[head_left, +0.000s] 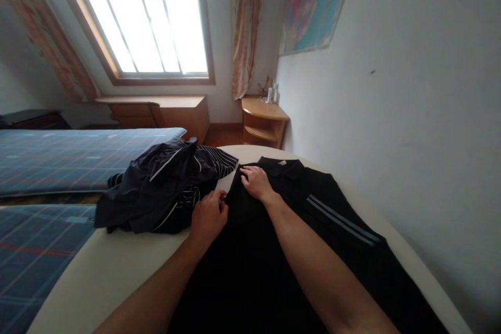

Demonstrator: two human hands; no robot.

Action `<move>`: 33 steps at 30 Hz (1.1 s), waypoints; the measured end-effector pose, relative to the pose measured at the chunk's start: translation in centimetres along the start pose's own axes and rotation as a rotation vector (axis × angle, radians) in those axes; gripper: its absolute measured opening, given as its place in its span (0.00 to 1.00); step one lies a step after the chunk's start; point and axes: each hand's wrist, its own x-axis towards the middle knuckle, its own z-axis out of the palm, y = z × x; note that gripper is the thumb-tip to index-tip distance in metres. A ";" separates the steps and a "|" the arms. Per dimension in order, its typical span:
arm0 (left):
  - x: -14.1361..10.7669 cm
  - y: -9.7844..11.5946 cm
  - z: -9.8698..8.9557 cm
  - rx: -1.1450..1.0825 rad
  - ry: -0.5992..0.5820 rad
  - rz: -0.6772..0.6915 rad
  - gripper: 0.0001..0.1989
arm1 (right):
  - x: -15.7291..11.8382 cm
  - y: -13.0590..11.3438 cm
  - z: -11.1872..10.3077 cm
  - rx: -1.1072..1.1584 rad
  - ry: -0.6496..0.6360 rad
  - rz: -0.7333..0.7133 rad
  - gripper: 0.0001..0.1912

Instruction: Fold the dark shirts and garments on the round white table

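A black garment [250, 250] with two grey stripes on its right-hand sleeve lies spread over a pale round table [117, 271]. My left hand [210, 215] is closed at the garment's left edge, its fingers curled in on the black cloth. My right hand [256, 181] rests on the upper part of the garment, near its top left corner, with the fingers apart. Beside my left hand is a crumpled dark garment [156, 188] with white stripes and white piping.
Blue plaid beds [86, 156] stand at the left. A wooden desk [180, 102] is under the window [144, 15], and a corner shelf [266, 109] holds small bottles [270, 95]. The white wall [410, 115] runs along the right.
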 end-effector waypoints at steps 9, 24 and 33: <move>0.1 -1.0 1.3 -0.062 -0.020 0.297 0.26 | -0.1 -0.6 -0.5 -0.031 0.072 -0.064 0.23; 0.2 -0.3 -1.8 -0.032 -0.153 0.014 0.23 | -0.8 -1.5 -0.6 -0.038 -0.038 -0.182 0.19; -0.9 -3.2 -2.5 -0.029 -0.179 0.214 0.24 | -0.7 -1.0 -0.7 0.031 -0.024 -0.185 0.19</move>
